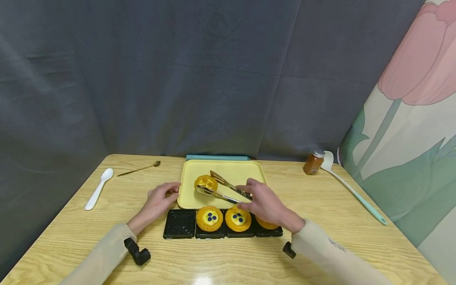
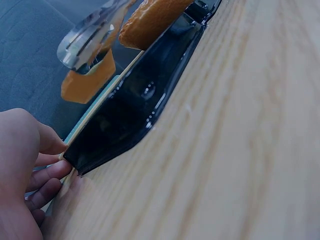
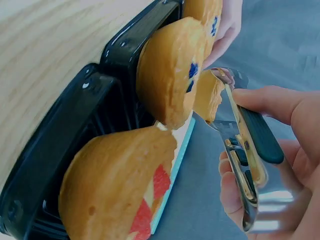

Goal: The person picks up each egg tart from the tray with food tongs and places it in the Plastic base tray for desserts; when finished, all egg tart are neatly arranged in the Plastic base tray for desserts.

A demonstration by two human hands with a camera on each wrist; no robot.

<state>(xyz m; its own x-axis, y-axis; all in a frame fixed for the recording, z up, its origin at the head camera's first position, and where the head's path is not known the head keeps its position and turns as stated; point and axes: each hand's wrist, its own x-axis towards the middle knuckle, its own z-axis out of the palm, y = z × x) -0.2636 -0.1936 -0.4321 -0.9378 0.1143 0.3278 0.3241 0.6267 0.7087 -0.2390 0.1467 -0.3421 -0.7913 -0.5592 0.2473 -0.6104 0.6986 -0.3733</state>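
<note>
My right hand (image 1: pixel 263 202) holds a pair of metal tongs (image 1: pixel 222 197) with dark grips. The tongs' tips lie on either side of an egg tart (image 1: pixel 206 182) over the left part of a yellow tray (image 1: pixel 235 168); whether it is lifted I cannot tell. At the tray's left edge, my left hand (image 1: pixel 160 200) pinches the rim between thumb and fingers. In front stands a row of black plastic compartments (image 1: pixel 179 224); the leftmost is bare. Two hold blueberry-topped tarts (image 1: pixel 209 219). A red-topped tart (image 3: pixel 120 180) sits in the rightmost, partly hidden by my right hand in the head view.
Behind the tray lies a long teal object (image 1: pixel 217 157). A white spoon (image 1: pixel 99 190) and a thin dark-gold spoon (image 1: pixel 139 169) are on the left. A brown jar (image 1: pixel 314 163) and a long white-and-teal utensil (image 1: pixel 350 188) lie right. A grey curtain (image 1: pixel 178 79) borders the table behind.
</note>
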